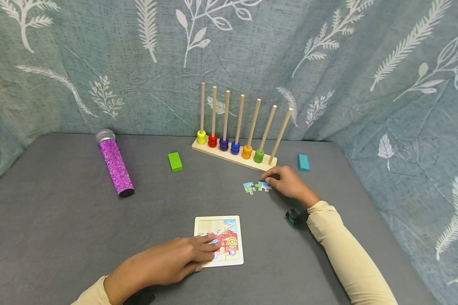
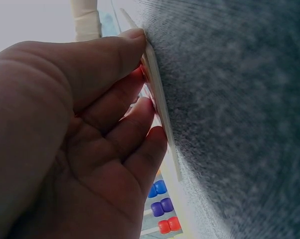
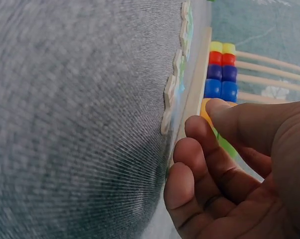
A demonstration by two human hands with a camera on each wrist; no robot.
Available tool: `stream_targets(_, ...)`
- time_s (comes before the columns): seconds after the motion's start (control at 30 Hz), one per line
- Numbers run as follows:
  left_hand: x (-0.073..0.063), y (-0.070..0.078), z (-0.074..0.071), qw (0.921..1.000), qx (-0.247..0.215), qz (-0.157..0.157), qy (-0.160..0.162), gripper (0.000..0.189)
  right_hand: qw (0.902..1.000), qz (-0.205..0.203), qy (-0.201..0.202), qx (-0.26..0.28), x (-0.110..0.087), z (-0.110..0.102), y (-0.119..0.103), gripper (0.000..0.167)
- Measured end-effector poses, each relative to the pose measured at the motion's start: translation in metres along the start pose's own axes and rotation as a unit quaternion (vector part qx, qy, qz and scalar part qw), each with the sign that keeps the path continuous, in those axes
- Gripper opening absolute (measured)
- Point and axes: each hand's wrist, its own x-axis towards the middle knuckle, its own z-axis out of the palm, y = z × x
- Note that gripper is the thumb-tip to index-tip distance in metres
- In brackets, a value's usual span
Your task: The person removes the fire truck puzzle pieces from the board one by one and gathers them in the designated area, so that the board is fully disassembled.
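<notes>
A square wooden jigsaw tray [image 1: 241, 243], partly filled with a colourful picture, lies on the grey table. My left hand [image 1: 179, 259] rests on its left side, fingers laid over the pieces; the left wrist view shows the thumb [image 2: 132, 42] touching the tray's edge [image 2: 161, 107]. Farther back lie two loose jigsaw pieces, a left one [image 1: 249, 187] and a right one [image 1: 263, 186], side by side. My right hand [image 1: 288, 182] is at the right piece, fingers loosely bent. In the right wrist view the pieces [image 3: 168, 102] lie flat, beside the fingertips and not between them.
Behind the pieces stands a wooden peg rack [image 1: 229, 157] with upright rods and coloured beads. A green block [image 1: 175, 162] lies to its left, a teal block [image 1: 303, 162] to its right. Far left is a purple glittery microphone [image 1: 116, 165]. A leaf-patterned cloth [image 1: 137, 84] hangs behind.
</notes>
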Motion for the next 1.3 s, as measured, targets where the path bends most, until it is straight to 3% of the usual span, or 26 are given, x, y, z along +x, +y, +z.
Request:
stream_targets(0.37,0.0,0.001,0.0,0.9999,0.013,0.002,-0.002,0.038,1.0,0.003,0.007,0.001,-0.005,-0.001,-0.009,0.021)
stream_targets(0.63,0.0,0.0,0.001,0.9996,0.025,0.011,0.004,0.037,0.9992,-0.016,-0.037,0.006,-0.011,0.009,-0.021,0.019)
stream_targets(0.97,0.001,0.002,-0.001,0.9998,0.017,-0.004,-0.005,0.037,0.9974,-0.058,-0.039,0.017,-0.015,0.017,-0.031,0.017)
stream_targets(1.3,0.0,0.003,0.0,0.9995,0.03,0.004,0.002,0.038,0.9913,-0.083,-0.092,0.044,-0.021,0.026,-0.043,0.017)
